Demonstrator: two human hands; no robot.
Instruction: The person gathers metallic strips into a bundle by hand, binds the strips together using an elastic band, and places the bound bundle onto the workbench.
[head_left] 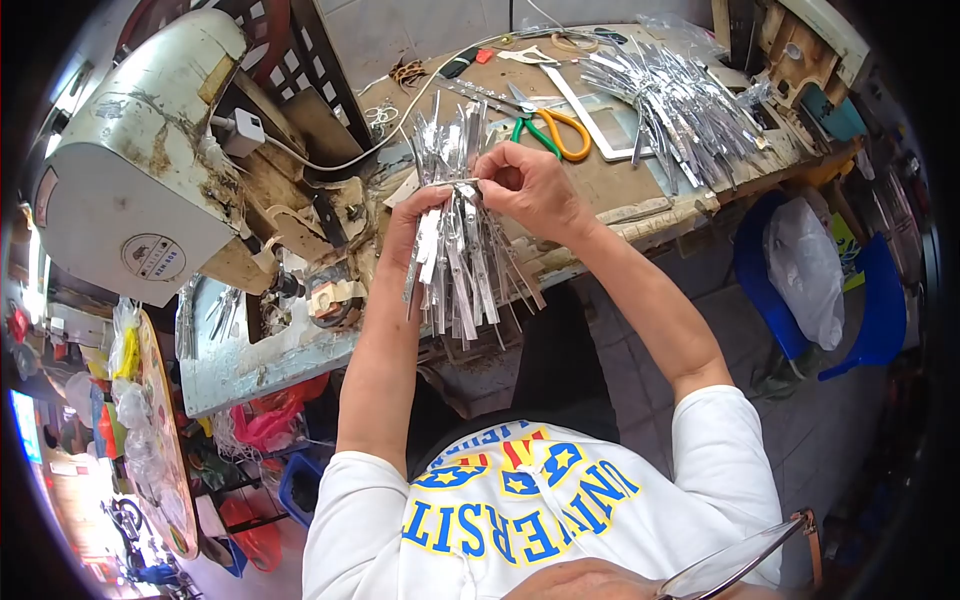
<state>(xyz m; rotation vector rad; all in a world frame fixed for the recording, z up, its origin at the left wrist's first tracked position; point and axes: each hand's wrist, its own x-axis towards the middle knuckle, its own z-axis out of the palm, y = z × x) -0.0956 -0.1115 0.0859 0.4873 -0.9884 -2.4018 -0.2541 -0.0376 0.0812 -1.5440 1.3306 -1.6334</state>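
Note:
A bundle of shiny silver strips (455, 255) stands roughly upright in front of me, with a thin pale band (450, 184) around its middle. My left hand (418, 205) is wrapped about the bundle's left side, its thumb across the front just below the band. On the right side, my right hand (530, 190) pinches at the band with thumb and forefinger. What lies right between those fingertips is partly hidden. Behind my right hand, scissors with one green and one orange handle (563, 135) lie on the brown work table (620, 210).
A large loose pile of silver strips (685, 110) covers the table's right part, beside a white angled frame (580, 105). An old sewing machine (150, 150) stands at left, with a white plug and cable (245, 133). A blue chair (760, 265) carries a clear plastic bag (803, 270).

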